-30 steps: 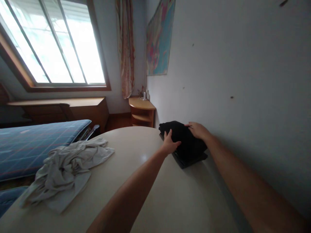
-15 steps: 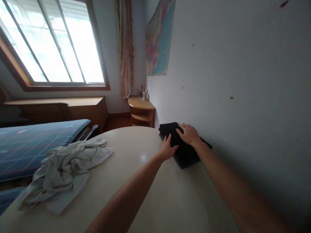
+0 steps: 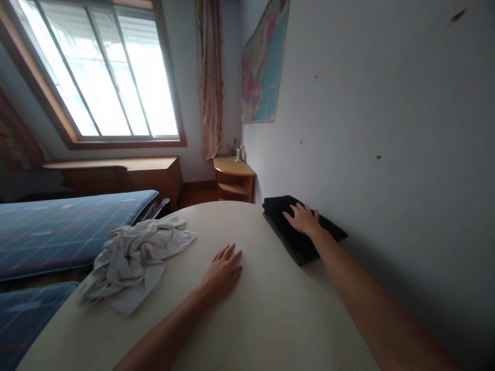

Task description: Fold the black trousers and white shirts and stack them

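A stack of folded black cloth (image 3: 297, 242) lies near the far right edge of the cream table (image 3: 266, 319), close to the wall. My right hand (image 3: 303, 219) rests on top of the stack with its fingers spread. My left hand (image 3: 224, 268) is over the middle of the table, fingers stretched out and nothing in them. To its left lies a crumpled pale grey garment (image 3: 135, 257), in a loose heap at the table's left edge. I cannot tell what kind of garment it is.
A blue plaid mattress (image 3: 77, 226) borders the table on the left. Beyond the table stand a wooden corner shelf (image 3: 234, 166) and a long wooden desk (image 3: 150, 167) below the window. The white wall (image 3: 386, 103) runs along the right side.
My left hand has come off the black cloth and moved left over the table. My right hand stays on the stack. The view has turned slightly left.
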Demonstrator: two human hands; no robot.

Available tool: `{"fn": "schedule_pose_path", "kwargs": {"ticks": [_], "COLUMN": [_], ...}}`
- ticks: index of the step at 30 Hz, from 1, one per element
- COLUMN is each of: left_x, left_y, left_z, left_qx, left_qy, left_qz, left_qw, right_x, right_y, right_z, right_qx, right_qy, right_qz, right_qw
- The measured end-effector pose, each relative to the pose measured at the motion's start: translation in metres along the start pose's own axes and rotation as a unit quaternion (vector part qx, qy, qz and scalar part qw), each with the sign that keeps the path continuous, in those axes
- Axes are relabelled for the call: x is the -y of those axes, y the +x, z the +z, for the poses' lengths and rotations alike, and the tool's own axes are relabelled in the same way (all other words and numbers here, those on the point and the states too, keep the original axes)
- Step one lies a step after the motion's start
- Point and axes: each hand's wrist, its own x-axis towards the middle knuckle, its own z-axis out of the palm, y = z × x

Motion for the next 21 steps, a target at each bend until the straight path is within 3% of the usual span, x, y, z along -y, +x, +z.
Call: {"fn": "schedule_pose_path", "kwargs": {"ticks": [4, 7, 11, 16, 21], "left_x": [0.012, 0.016, 0.022, 0.042, 0.072], "left_y": [-0.029, -0.039, -0.037, -0.029, -0.034], "left_z": [-0.012, -0.016, -0.016, -0.034, -0.076], "left_qx": [0.007, 0.012, -0.030, -0.178, -0.392], "left_qy": [0.017, 0.008, -0.001, 0.058, 0.136], "left_qz": [-0.026, -0.028, -0.037, -0.116, -0.221], "left_qw": [0.999, 0.999, 0.999, 0.975, 0.882], "right_x": [0.047, 0.082, 0.108, 0.102, 0.094], "right_y": [-0.033, -0.069, -0.105, -0.114, -0.116], "right_z": [0.013, 0.039, 0.075, 0.086, 0.086], "right_qx": [-0.040, -0.022, 0.034, 0.054, 0.049], "right_qy": [0.018, 0.035, 0.090, 0.126, 0.131], "right_qz": [-0.092, -0.168, -0.163, -0.159, -0.167], "right_qw": [0.995, 0.985, 0.982, 0.978, 0.976]}}
